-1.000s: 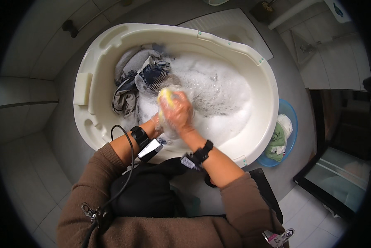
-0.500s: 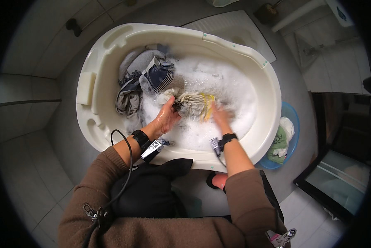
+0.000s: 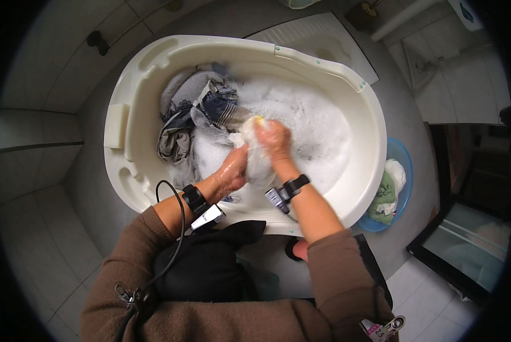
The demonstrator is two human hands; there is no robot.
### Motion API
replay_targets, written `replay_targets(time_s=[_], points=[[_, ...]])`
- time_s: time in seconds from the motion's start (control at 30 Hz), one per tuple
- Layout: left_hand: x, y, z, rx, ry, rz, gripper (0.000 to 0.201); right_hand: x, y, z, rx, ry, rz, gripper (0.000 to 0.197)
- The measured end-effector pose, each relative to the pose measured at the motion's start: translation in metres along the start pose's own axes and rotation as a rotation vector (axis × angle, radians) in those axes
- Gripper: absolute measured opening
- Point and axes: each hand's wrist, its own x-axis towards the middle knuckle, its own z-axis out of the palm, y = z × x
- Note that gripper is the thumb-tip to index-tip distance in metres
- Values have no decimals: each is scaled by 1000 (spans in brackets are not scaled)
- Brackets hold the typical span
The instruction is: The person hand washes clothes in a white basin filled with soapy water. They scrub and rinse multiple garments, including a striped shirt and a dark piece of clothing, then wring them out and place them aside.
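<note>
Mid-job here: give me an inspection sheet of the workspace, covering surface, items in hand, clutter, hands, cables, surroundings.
Surface: cream tub holding white suds.
In hand: pale cloth, with a yellow patch.
Clutter: grey and dark-blue clothes heaped in the tub's left part; blue basin outside, right, holding green cloth.
Hands: left hand and right hand grip the pale cloth; right blurred.
Cables: black cable looping near the left forearm.
Surroundings: tiled wall, grey floor.

Foam [image 3: 321, 134] gives open room between the right hand [image 3: 273, 139] and the tub [image 3: 374, 137] wall at right. Heaped clothes [image 3: 181, 117] block the far left; cloth [image 3: 259, 164] fills the gap beside the left hand [image 3: 231, 169].
</note>
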Motion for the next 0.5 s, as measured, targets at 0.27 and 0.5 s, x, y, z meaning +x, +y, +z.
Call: replay_targets(time_s=[0.27,0.5], points=[[-14,24,-9,16,32,-66,82,-1,145,-45,-253,8,642,77],[16,18,-27,35,-307,-54,99,-51,35,4,625,-465,498,38]])
